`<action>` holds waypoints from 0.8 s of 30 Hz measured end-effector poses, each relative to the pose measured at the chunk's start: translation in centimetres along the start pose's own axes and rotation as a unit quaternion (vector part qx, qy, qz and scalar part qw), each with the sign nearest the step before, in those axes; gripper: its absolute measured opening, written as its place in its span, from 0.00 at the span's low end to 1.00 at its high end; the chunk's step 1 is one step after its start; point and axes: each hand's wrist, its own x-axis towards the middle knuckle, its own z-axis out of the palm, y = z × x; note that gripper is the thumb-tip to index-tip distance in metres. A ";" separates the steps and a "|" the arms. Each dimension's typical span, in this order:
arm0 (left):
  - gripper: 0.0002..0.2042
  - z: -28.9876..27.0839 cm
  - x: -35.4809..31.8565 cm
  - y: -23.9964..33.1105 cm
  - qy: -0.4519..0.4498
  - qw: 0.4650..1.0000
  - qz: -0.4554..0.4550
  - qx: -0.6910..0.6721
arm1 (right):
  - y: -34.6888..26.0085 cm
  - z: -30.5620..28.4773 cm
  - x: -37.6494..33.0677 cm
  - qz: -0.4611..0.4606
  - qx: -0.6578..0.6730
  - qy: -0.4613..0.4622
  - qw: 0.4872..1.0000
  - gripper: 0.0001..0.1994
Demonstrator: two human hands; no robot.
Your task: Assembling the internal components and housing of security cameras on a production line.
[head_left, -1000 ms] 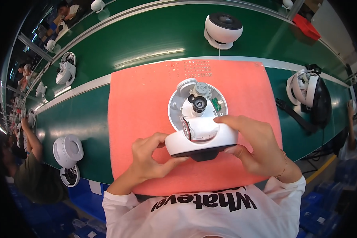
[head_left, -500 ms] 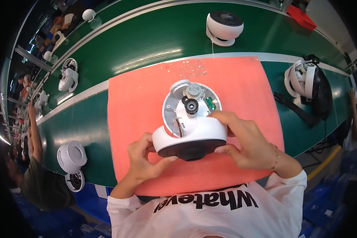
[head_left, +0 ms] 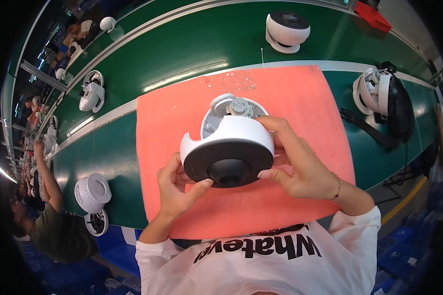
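Note:
A white rounded camera cover [head_left: 236,132] with a black front face [head_left: 229,160] is held between my two hands, its black side tilted toward me. My left hand [head_left: 182,189] grips its left edge, thumb on the lower black rim. My right hand [head_left: 298,169] holds the right side, with fingers over the white shell and thumb at the rim. Just behind and partly under it sits the opened white camera body [head_left: 207,122], with a round grey motor [head_left: 239,106] showing. The cover hides the rest of the body's inside, and I cannot tell whether the two touch.
A pink foam mat [head_left: 172,113] lies under the work, with rows of small screws [head_left: 238,81] at its far side. Beyond stands a white camera [head_left: 288,32] on a green surface. An open camera [head_left: 374,93] and black bag [head_left: 401,110] are right; white camera parts [head_left: 92,191] lie left.
Both hands have moved the cover farther away and slightly left, tipping its black face up into view. It now hides the lens part. The far white camera has shifted right.

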 end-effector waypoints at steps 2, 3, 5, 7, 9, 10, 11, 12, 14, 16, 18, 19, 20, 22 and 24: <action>0.17 0.2 -0.1 0.6 0.013 0.998 -0.019 -0.055 | 0.2 0.4 -0.1 0.024 0.126 -0.008 0.992 0.38; 0.17 0.1 -0.1 0.7 0.010 0.997 -0.036 -0.073 | 0.1 0.6 -0.2 0.024 0.127 -0.010 0.992 0.38; 0.18 0.2 0.2 0.9 0.016 0.991 -0.079 -0.110 | -0.1 0.9 -0.4 0.048 0.234 -0.026 0.971 0.43; 0.20 0.1 0.4 1.2 0.006 0.979 -0.147 -0.141 | -0.2 1.7 -0.5 0.042 0.198 0.000 0.979 0.45; 0.19 0.4 0.3 1.3 0.006 0.983 -0.134 -0.126 | 0.1 2.3 -0.8 0.036 0.161 0.030 0.986 0.46; 0.19 0.5 0.3 1.2 0.004 0.986 -0.120 -0.112 | 0.7 2.6 -0.9 0.028 0.140 0.046 0.989 0.47; 0.19 0.7 0.3 1.0 0.003 0.987 -0.119 -0.111 | 0.9 2.8 -0.9 0.020 0.119 0.062 0.991 0.47; 0.19 0.9 0.0 0.7 0.007 0.992 -0.091 -0.085 | 0.8 2.8 -0.9 0.020 0.121 0.060 0.991 0.47; 0.19 1.2 -0.3 0.8 0.013 0.996 -0.063 -0.059 | 0.5 2.8 -1.0 -0.003 0.079 0.088 0.993 0.45; 0.18 1.3 0.0 0.9 0.023 0.994 -0.079 -0.072 | 0.5 3.1 -1.0 0.002 0.096 0.095 0.991 0.46; 0.17 1.0 0.0 0.9 0.015 0.991 -0.105 -0.086 | 0.6 3.2 -0.9 0.005 0.110 0.101 0.989 0.46; 0.16 0.9 0.1 0.9 0.008 0.986 -0.132 -0.099 | 0.7 3.1 -0.9 0.005 0.159 0.095 0.983 0.46; 0.16 0.9 0.4 1.2 0.009 0.987 -0.128 -0.100 | 0.7 3.1 -0.9 0.004 0.208 0.090 0.974 0.46; 0.17 0.8 0.9 1.9 -0.036 0.953 -0.243 -0.178 | -0.2 2.8 -0.9 0.028 0.261 0.083 0.961 0.46; 0.18 0.8 0.9 1.8 -0.029 0.951 -0.255 -0.171 | -0.7 2.4 -0.8 0.052 0.314 0.078 0.945 0.46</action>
